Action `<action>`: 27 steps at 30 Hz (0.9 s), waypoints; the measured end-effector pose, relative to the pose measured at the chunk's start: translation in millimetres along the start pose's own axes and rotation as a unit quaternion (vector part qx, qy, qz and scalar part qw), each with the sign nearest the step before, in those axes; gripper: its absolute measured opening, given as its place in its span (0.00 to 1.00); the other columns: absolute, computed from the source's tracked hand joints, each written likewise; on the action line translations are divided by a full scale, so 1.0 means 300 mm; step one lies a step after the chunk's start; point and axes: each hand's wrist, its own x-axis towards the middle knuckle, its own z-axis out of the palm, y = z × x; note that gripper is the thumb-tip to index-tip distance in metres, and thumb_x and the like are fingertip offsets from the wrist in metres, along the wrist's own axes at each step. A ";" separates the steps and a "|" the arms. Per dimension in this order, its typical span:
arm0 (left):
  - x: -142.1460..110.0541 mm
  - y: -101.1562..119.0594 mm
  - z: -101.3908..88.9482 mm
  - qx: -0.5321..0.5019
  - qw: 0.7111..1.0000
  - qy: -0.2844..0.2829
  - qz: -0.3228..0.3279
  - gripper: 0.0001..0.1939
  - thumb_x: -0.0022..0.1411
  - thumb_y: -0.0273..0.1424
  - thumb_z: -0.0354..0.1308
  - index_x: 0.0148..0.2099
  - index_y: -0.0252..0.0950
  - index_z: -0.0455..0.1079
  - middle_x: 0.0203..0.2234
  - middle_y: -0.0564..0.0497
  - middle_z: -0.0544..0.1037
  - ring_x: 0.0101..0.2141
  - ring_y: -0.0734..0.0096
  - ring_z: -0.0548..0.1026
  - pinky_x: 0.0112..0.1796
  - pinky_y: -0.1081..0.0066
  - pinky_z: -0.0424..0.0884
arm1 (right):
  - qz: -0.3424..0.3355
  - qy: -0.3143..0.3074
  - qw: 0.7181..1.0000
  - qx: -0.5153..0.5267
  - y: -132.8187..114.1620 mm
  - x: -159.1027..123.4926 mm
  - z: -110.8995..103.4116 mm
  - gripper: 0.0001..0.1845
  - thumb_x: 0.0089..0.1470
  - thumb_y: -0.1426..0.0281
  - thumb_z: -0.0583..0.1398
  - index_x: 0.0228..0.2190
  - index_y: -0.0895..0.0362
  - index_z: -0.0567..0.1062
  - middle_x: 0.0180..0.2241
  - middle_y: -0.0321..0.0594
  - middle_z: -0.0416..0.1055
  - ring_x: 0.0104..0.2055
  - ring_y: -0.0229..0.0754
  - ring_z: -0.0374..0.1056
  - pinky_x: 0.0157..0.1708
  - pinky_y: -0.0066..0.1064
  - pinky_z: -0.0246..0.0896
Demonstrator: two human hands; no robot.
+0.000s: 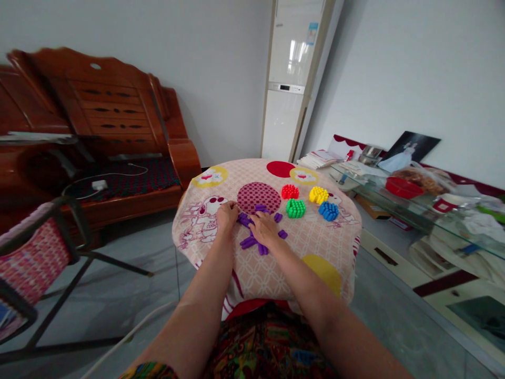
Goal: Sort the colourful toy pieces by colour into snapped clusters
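Several short, knobbly purple pieces [248, 242] lie scattered on the patterned tablecloth [272, 284] in front of me. At their left edge is my left hand [228, 217], its fingers drawn together in a pinch; what they hold, if anything, is too small to make out. My right hand [264, 228] reaches over the middle of the purple pieces, fingers curled and closed on one of them. To the right stand tidy clusters of similar pieces: red [290, 192], green [295, 208], yellow [319, 195] and blue [329, 211].
A wooden bench [118, 116] stands at the back left, with a folding chair [35, 252] nearer. On the right, a glass-topped cabinet [418, 202] holds papers, bags and a red bowl [402, 187]. A tall white air conditioner [286, 121] stands behind the table.
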 end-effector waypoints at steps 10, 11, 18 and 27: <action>0.019 -0.016 0.007 0.022 1.000 0.008 0.008 0.17 0.62 0.32 0.53 0.48 0.39 0.79 0.39 0.46 0.85 0.43 0.58 0.80 0.42 0.66 0.71 | 0.074 0.077 0.992 0.072 0.008 0.043 -0.018 0.06 0.55 0.76 0.59 0.33 0.54 0.76 0.37 0.42 0.75 0.44 0.44 0.69 0.48 0.35 0.62; 0.020 -0.015 0.006 0.022 1.000 0.008 0.004 0.17 0.62 0.32 0.53 0.48 0.40 0.79 0.39 0.46 0.85 0.43 0.58 0.80 0.42 0.66 0.71 | 0.074 0.108 0.987 0.092 0.029 0.029 -0.036 0.07 0.54 0.76 0.59 0.33 0.54 0.76 0.37 0.41 0.75 0.44 0.44 0.69 0.49 0.35 0.62; 0.020 -0.004 0.008 0.024 0.999 0.023 -0.004 0.14 0.59 0.33 0.57 0.44 0.42 0.81 0.39 0.47 0.85 0.43 0.56 0.80 0.42 0.65 0.72 | 0.235 0.280 0.921 0.138 0.349 -0.190 -0.175 0.10 0.52 0.69 0.56 0.32 0.55 0.77 0.33 0.42 0.78 0.36 0.45 0.70 0.42 0.34 0.65; 0.014 -0.009 0.014 0.009 1.000 0.020 -0.002 0.15 0.59 0.32 0.55 0.44 0.41 0.81 0.38 0.46 0.84 0.41 0.58 0.80 0.42 0.66 0.72 | 0.305 0.261 0.913 0.069 0.492 -0.320 -0.156 0.19 0.53 0.62 0.56 0.38 0.59 0.80 0.37 0.49 0.79 0.39 0.49 0.71 0.43 0.38 0.64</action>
